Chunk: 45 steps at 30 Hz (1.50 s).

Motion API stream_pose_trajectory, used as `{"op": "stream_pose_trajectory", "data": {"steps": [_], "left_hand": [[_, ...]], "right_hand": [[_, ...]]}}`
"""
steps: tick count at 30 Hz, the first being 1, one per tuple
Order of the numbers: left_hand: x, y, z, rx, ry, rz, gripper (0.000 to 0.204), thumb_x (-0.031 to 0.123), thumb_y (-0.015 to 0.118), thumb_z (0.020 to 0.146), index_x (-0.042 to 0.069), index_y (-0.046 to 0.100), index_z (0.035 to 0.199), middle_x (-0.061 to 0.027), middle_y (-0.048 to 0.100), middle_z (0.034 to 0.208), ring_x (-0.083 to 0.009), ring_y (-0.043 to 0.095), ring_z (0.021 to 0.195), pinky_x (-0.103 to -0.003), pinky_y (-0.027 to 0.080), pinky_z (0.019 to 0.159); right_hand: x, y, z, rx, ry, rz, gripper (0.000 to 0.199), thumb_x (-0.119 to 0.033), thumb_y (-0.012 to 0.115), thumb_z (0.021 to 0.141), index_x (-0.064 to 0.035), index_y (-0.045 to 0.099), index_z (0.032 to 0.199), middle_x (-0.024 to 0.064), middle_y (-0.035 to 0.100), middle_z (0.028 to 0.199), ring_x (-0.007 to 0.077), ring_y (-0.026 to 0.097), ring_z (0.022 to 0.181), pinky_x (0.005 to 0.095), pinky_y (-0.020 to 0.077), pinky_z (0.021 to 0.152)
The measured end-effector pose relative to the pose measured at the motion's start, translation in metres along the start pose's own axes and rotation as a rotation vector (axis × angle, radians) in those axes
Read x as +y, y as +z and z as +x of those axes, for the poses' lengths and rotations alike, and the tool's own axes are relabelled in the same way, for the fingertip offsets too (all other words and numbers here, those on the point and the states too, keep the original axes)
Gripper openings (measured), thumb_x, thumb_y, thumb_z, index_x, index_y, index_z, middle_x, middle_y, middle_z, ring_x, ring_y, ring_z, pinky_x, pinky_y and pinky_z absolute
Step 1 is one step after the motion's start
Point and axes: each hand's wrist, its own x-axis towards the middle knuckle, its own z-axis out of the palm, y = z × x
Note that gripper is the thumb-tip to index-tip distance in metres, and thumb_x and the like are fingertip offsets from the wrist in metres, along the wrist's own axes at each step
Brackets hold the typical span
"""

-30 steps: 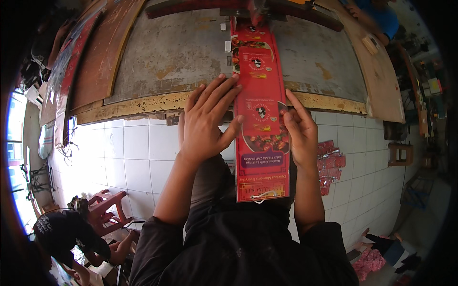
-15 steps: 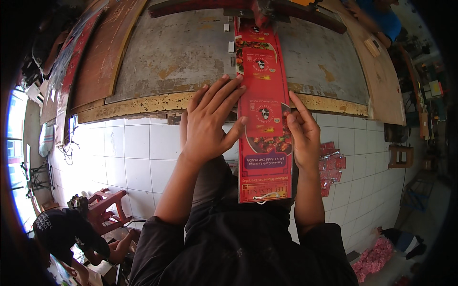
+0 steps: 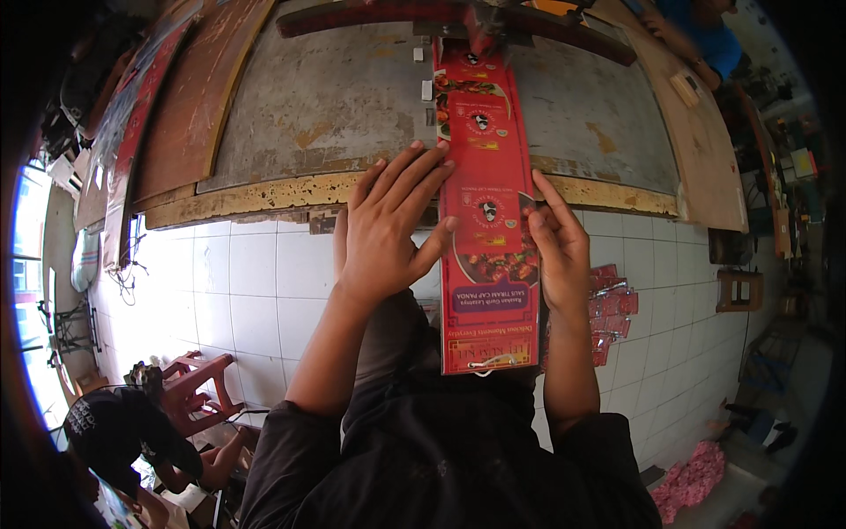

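A long, narrow red printed strip (image 3: 484,167) with food pictures runs from the worktable toward my lap. Its far end lies beneath a red metal press (image 3: 483,40), and a white cord loop (image 3: 492,362) is threaded through its near end. My left hand (image 3: 388,225) is flat with fingers stretched along the strip's left edge, fingertips at the table edge and thumb touching the strip. On the opposite edge, my right hand (image 3: 560,247) holds the strip, thumb on top and index finger extended; its other fingers are partly hidden.
The worn grey tabletop (image 3: 308,115) has a chipped yellowish front edge (image 3: 608,194). Red packets (image 3: 612,304) lie on the white tiled floor at right. A dark red stool (image 3: 198,388) and a crouching person (image 3: 132,432) are at lower left. Another person in blue (image 3: 705,44) is at upper right.
My hands and the red strip stay almost in place. The red press bar at the far side has shifted very slightly.
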Motion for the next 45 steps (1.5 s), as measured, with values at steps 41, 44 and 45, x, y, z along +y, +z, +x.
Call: {"op": "stream_pose_trajectory", "data": {"steps": [41, 44, 45], "left_hand": [[0.0, 0.023, -0.005, 0.066, 0.01, 0.316, 0.065, 0.041, 0.083, 0.091, 0.027, 0.066, 0.152, 0.002, 0.06, 0.163, -0.0217, 0.052, 0.154, -0.044, 0.036, 0.123], [0.004, 0.022, -0.001, 0.048, 0.012, 0.282, 0.064, 0.039, 0.082, 0.092, 0.027, 0.065, 0.153, 0.0026, 0.059, 0.165, -0.0228, 0.051, 0.154, -0.045, 0.035, 0.123], [0.007, 0.023, 0.001, 0.056, 0.014, 0.255, 0.06, 0.035, 0.08, 0.093, 0.025, 0.067, 0.151, 0.0017, 0.06, 0.163, -0.0239, 0.053, 0.153, -0.045, 0.034, 0.123]], "right_hand": [[-0.018, -0.354, 0.339, 0.678, -0.113, -1.591, 0.058, -0.035, 0.055, 0.113, -0.0121, 0.048, 0.166, 0.0168, 0.047, 0.169, 0.0359, 0.041, 0.158, 0.0517, 0.0277, 0.133], [-0.018, -0.367, 0.334, 0.661, -0.152, -1.513, 0.053, -0.026, 0.057, 0.113, -0.0096, 0.052, 0.163, 0.018, 0.054, 0.162, 0.038, 0.048, 0.152, 0.0501, 0.0368, 0.128], [-0.019, -0.371, 0.33, 0.65, -0.201, -1.505, 0.051, -0.023, 0.059, 0.112, -0.0093, 0.054, 0.161, 0.0192, 0.056, 0.159, 0.0394, 0.051, 0.148, 0.0497, 0.0407, 0.124]]}}
